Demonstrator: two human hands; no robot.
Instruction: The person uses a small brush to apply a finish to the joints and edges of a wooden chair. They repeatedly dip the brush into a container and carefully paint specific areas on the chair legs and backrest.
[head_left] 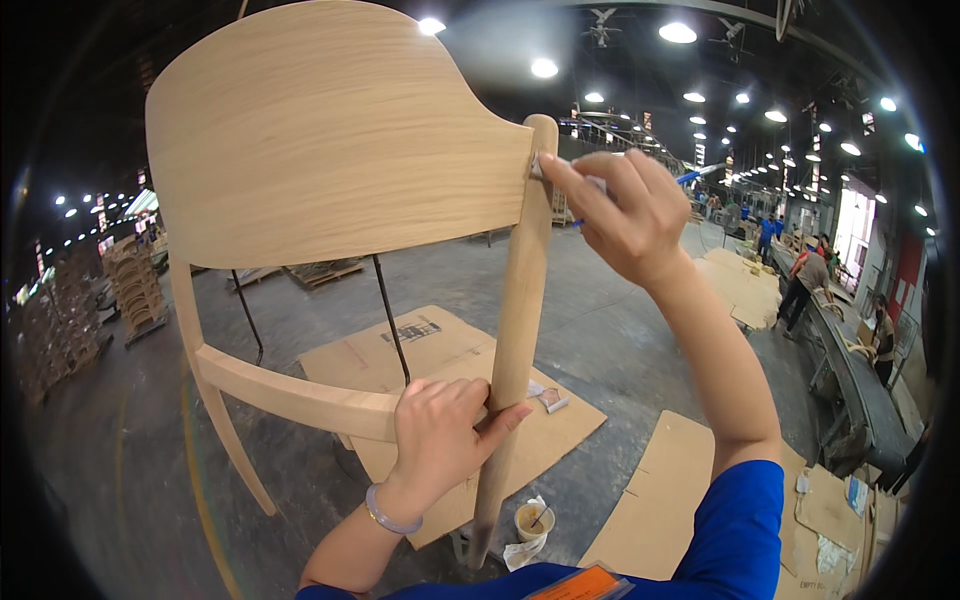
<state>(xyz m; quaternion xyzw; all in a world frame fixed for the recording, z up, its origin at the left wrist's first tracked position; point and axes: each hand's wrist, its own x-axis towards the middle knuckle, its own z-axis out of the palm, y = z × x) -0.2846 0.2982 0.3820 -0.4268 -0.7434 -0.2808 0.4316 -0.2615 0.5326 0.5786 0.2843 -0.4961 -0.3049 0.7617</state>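
A pale wooden chair frame (350, 130) with a broad curved backrest stands in front of me. My left hand (445, 430) is wrapped around its right-hand post (520, 290), just where the side rail (300, 398) joins it. Higher up, my right hand (625, 210) pinches a small grey-white folded piece of sandpaper (538, 167) against the joint between backrest and post. A thin blue stick (690, 178) also shows behind the right hand's fingers; its kind is hidden. Below the post sits a small tub (533, 520) of tan paste with a thin tool in it.
Cardboard sheets (570, 425) cover the floor beneath the chair, and a curled grey scrap (551, 400) lies on one. More cardboard (650, 500) lies to the right. Stacked wooden parts (135, 285) stand far left. Other people (805, 275) work along a long dark conveyor (865, 400).
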